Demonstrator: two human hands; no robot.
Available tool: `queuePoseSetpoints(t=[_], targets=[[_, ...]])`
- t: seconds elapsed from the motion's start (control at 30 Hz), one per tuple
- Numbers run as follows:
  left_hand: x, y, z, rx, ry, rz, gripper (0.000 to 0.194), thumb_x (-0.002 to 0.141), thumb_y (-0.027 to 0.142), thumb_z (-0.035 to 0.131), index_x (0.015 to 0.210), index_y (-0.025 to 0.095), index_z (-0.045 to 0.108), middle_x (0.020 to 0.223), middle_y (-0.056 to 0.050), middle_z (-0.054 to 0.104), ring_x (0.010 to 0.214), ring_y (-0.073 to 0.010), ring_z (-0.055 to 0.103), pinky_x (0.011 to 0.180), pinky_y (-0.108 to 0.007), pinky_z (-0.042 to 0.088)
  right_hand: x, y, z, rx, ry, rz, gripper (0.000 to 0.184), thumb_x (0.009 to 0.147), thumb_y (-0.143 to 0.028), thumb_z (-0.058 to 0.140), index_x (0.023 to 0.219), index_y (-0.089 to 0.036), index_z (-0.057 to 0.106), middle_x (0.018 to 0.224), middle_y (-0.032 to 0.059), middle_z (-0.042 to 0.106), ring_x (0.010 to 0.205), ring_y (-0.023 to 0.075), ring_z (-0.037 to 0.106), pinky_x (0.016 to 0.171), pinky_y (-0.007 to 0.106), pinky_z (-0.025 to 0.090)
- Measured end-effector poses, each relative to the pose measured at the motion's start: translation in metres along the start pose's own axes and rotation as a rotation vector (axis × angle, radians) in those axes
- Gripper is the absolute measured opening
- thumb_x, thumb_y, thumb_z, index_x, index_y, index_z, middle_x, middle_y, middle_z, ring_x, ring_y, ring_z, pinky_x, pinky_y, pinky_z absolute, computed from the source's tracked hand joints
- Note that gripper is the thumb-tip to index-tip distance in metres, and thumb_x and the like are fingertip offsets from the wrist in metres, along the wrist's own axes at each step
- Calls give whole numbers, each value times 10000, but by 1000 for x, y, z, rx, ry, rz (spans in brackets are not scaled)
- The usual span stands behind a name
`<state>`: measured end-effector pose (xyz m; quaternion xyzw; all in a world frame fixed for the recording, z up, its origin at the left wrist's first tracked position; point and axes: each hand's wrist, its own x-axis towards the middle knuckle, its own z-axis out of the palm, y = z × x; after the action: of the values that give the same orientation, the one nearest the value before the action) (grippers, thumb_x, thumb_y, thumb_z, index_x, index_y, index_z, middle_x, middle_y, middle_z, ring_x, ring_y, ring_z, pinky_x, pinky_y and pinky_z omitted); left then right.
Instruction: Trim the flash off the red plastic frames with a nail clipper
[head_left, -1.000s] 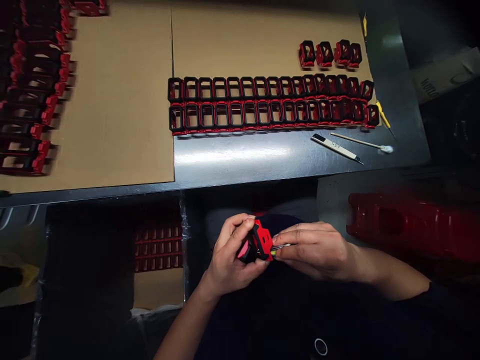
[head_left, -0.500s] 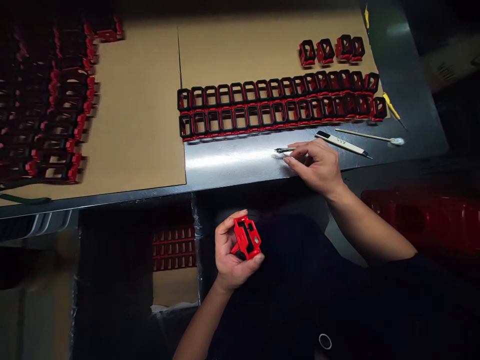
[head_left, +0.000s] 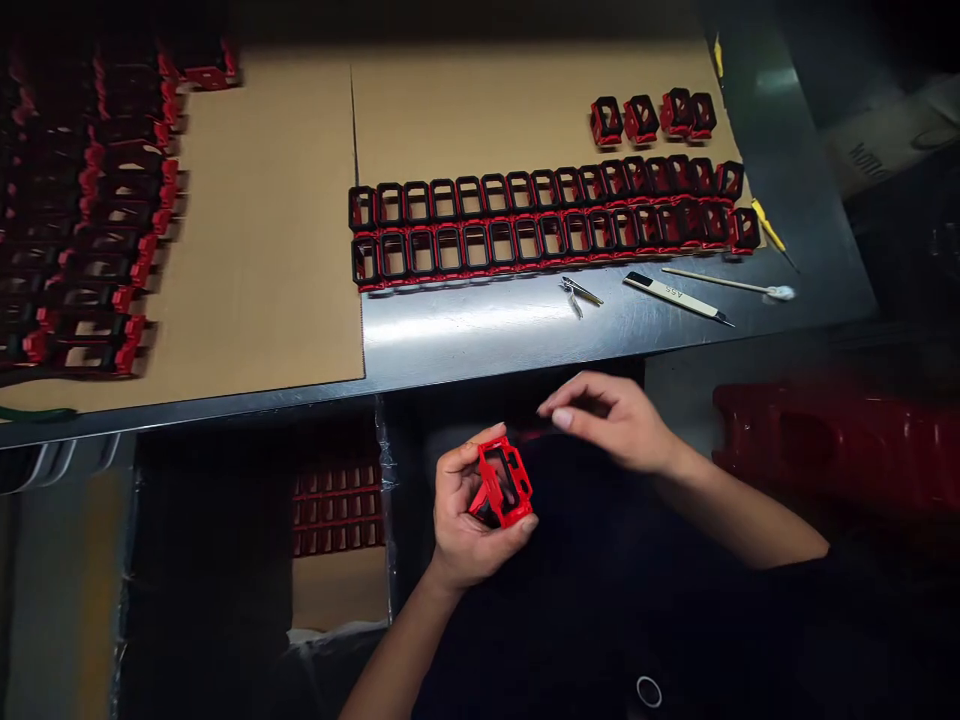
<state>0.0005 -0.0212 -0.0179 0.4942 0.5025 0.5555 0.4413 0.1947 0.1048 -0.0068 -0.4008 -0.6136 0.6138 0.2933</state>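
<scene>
My left hand [head_left: 463, 520] grips a small red plastic frame part [head_left: 504, 484] over my lap, below the table edge. My right hand [head_left: 611, 422] hovers just above and to the right of it, fingers loosely curled with nothing in them. A pair of small tweezers [head_left: 579, 292] lies on the metal table [head_left: 487, 335] above the hands. Two long rows of red-and-black frames [head_left: 547, 222] stand on cardboard beyond the tweezers.
A few more frames [head_left: 652, 117] sit at the back right. A white-handled tool [head_left: 679, 298] and a swab stick [head_left: 727, 286] lie right of the tweezers. Stacks of frames [head_left: 90, 210] line the left. A box of red parts [head_left: 337, 500] sits under the table; a red object [head_left: 832, 440] is at right.
My right hand left the tweezers on the table and came back down toward the red part. My left hand kept hold of the part.
</scene>
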Motion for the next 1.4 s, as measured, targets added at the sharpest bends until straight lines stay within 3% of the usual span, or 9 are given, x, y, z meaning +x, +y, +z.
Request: queuePoseSetpoints(t=[0.07, 0.1, 0.23, 0.37, 0.6, 0.77, 0.97, 1.4], targets=[[2, -1, 1, 1, -23, 8, 672, 797, 373, 842, 1332, 270, 449, 1401, -177, 582, 1213, -279, 658, 897, -377, 609, -12, 4, 12, 312, -330, 230, 410, 885, -477, 732, 1051, -109, 659, 938, 92, 730, 813, 138, 678, 725, 238, 533], [2, -2, 1, 1, -27, 19, 692, 791, 373, 846, 1348, 274, 449, 1391, -170, 591, 1206, -272, 663, 914, -385, 607, -16, 7, 16, 429, -429, 310, 454, 868, -486, 749, 1085, -100, 650, 929, 88, 726, 790, 124, 672, 702, 217, 523], [2, -7, 0, 83, -48, 72, 851, 788, 405, 843, 1498, 276, 392, 1348, -166, 621, 1179, -265, 670, 958, -416, 592, -19, 19, 24, 681, -555, 421, 494, 828, -487, 789, 1087, -87, 660, 858, 52, 686, 695, 91, 637, 607, 159, 484], [2, -8, -2, 227, -76, 120, 862, 819, 416, 804, 1550, 270, 371, 1336, -169, 631, 1207, -295, 645, 1002, -490, 562, -18, 20, 26, 768, -574, 441, 435, 814, -442, 807, 1012, -76, 683, 827, 45, 666, 670, 82, 618, 621, 159, 508], [7, 0, -1, 356, -65, 197, 841, 814, 404, 802, 1537, 248, 402, 1285, -150, 662, 1166, -275, 659, 968, -448, 587, -20, 18, 26, 838, -635, 473, 462, 805, -368, 835, 1109, -60, 672, 847, 54, 680, 703, 83, 640, 678, 165, 542], [5, 0, -1, 313, -89, 112, 822, 795, 364, 820, 1503, 238, 421, 1328, -172, 647, 1212, -304, 655, 1019, -492, 563, -20, 20, 29, 834, -600, 507, 473, 779, -366, 866, 1082, -76, 647, 844, 37, 678, 681, 84, 649, 653, 172, 556], [4, -3, -1, 204, -89, 67, 801, 798, 377, 817, 1480, 236, 422, 1353, -177, 638, 1212, -291, 671, 1015, -443, 575, -21, 21, 32, 825, -559, 530, 519, 725, -380, 908, 1033, -93, 605, 814, 23, 682, 630, 79, 644, 629, 177, 542], [4, -6, 0, 98, -114, -42, 725, 800, 354, 817, 1404, 229, 436, 1392, -195, 613, 1262, -302, 639, 1047, -469, 546, -21, 5, 32, 657, -382, 477, 500, 651, -349, 952, 898, -103, 592, 750, -30, 614, 656, 40, 550, 626, 151, 433]])
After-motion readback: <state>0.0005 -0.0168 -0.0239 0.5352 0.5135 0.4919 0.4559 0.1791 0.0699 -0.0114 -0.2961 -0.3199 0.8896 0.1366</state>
